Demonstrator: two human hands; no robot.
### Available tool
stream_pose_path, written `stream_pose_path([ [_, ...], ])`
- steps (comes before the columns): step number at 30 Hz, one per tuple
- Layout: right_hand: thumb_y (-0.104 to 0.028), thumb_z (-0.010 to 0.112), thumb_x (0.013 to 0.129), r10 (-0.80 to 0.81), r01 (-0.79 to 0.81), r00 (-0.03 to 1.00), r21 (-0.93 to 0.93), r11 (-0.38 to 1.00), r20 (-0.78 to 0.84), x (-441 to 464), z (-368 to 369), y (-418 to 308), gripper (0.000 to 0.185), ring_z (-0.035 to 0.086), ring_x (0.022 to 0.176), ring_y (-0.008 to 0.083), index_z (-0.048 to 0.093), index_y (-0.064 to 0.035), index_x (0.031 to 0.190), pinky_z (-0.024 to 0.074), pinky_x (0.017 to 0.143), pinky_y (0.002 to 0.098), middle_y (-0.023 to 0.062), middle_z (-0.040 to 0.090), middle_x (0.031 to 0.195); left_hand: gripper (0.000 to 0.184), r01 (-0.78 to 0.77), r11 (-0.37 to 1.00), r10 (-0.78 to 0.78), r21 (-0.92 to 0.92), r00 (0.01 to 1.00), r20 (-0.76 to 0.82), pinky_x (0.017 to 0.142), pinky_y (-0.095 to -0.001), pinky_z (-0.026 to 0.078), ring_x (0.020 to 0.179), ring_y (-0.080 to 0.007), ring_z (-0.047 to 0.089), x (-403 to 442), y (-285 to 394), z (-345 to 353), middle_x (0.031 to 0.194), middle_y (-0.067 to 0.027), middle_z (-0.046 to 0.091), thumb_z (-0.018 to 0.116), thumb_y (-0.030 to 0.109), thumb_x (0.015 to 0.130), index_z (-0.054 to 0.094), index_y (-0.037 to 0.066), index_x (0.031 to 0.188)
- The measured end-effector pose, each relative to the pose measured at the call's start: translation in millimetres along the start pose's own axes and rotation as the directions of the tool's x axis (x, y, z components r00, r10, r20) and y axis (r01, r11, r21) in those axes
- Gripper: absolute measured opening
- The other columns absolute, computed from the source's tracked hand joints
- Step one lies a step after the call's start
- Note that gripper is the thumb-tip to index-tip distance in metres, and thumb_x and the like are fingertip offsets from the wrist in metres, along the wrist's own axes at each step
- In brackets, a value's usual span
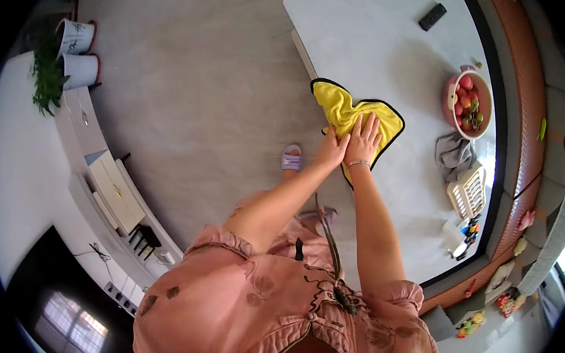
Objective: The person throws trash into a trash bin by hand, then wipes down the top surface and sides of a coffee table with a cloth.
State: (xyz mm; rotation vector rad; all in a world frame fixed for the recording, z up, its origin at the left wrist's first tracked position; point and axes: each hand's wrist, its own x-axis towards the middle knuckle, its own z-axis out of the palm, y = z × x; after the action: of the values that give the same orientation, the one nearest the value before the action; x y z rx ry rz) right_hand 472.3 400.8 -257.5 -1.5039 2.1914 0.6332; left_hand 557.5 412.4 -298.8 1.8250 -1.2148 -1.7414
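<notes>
A yellow cloth with a black border is spread, partly folded, over the near left edge of the white table. My right hand, with a bracelet at the wrist, lies flat on the cloth, fingers extended and slightly apart. Beside it, almost touching, my left hand pinches the cloth near the table edge; its fingertips are partly hidden in the folds.
Along the table's far right side are a pink basket of fruit, a grey cloth, a cream rack and small bottles. A black remote lies farther up. Potted plants and drawers stand at left.
</notes>
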Motion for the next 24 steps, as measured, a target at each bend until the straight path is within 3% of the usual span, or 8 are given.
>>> stream_pose_path([
  [3,-0.035,0.052,0.089,-0.074,0.072,0.996,0.038,0.997,0.049,16,-13,-5,0.074,0.002,0.146,0.0342,0.017,-0.0134,0.152,0.0114,0.115,0.0523,0.0163,0.0,0.158,0.057,0.02,0.965,-0.028,-0.26,0.999,-0.028,0.095,-0.0466,0.042,0.113,-0.0462,0.05,32,15,2,0.12,-0.0322,0.052,0.058,0.025,0.088,0.037,-0.01,0.128],
  [5,-0.04,0.056,0.086,-0.154,0.15,0.983,0.049,0.988,0.095,24,-44,-13,0.08,0.003,0.146,0.0338,0.019,-0.0142,0.151,0.0125,0.115,0.053,0.0156,0.001,0.159,0.056,0.085,0.981,-0.099,-0.174,0.992,-0.074,0.093,-0.0467,0.043,0.11,-0.047,0.051,59,11,2,0.118,-0.0339,0.053,0.056,0.024,0.09,0.036,-0.011,0.129],
  [6,-0.04,0.056,0.086,-0.16,0.157,0.982,0.04,0.987,0.096,31,-44,-15,0.08,0.003,0.146,0.0338,0.019,-0.0142,0.151,0.0125,0.115,0.053,0.0156,0.001,0.159,0.056,-0.029,0.99,0.007,-0.139,0.987,-0.16,0.092,-0.0474,0.043,0.107,-0.0481,0.052,69,12,-2,0.116,-0.0351,0.052,0.055,0.026,0.09,0.036,-0.012,0.126],
  [11,-0.046,0.058,0.083,-0.234,0.24,0.966,-0.044,0.97,0.111,81,-56,-31,0.084,0.004,0.146,0.0332,0.02,-0.0151,0.151,0.0125,0.115,0.0536,0.0147,0.001,0.159,0.058,-0.013,1.0,0.013,0.003,0.981,-0.196,0.09,-0.0487,0.043,0.106,-0.0487,0.052,120,28,-32,0.115,-0.0359,0.052,0.055,0.032,0.091,0.037,-0.014,0.121],
  [13,-0.051,0.057,0.084,-0.274,0.276,0.96,-0.04,0.96,0.063,116,-66,-53,0.086,0.003,0.146,0.0333,0.018,-0.0156,0.152,0.0103,0.115,0.0538,0.0141,0.0,0.159,0.059,0.088,0.995,-0.077,0.038,0.968,-0.239,0.09,-0.0484,0.043,0.107,-0.049,0.052,160,45,-50,0.117,-0.0361,0.051,0.055,0.033,0.091,0.037,-0.014,0.122],
  [19,-0.057,0.058,0.082,-0.409,0.414,0.906,0.033,0.909,-0.113,191,-88,-68,0.087,0.009,0.146,0.0322,0.023,-0.0154,0.151,0.0114,0.115,0.0542,0.0131,0.011,0.158,0.056,0.012,0.993,0.036,0.117,0.917,-0.398,0.089,-0.0486,0.043,0.102,-0.0466,0.054,232,69,-74,0.115,-0.0299,0.053,0.059,0.031,0.09,0.04,-0.01,0.123],
  [21,-0.056,0.059,0.082,-0.431,0.459,0.882,0.135,0.878,-0.191,205,-90,-65,0.086,0.011,0.145,0.0312,0.025,-0.0156,0.15,0.0118,0.115,0.0525,0.012,0.012,0.158,0.051,-0.194,0.979,0.203,0.067,0.855,-0.477,0.088,-0.0473,0.043,0.102,-0.0447,0.054,248,88,-85,0.114,-0.0284,0.053,0.063,0.027,0.088,0.043,-0.009,0.12],
  [24,-0.054,0.06,0.081,-0.429,0.478,0.865,0.168,0.862,-0.261,226,-98,-74,0.084,0.016,0.144,0.0317,0.029,-0.0153,0.148,0.0144,0.115,0.0505,0.013,0.017,0.156,0.051,-0.138,0.956,0.244,0.257,0.86,-0.448,0.087,-0.0459,0.043,0.102,-0.0426,0.053,269,104,-106,0.113,-0.0269,0.053,0.066,0.026,0.086,0.043,-0.007,0.118],
])
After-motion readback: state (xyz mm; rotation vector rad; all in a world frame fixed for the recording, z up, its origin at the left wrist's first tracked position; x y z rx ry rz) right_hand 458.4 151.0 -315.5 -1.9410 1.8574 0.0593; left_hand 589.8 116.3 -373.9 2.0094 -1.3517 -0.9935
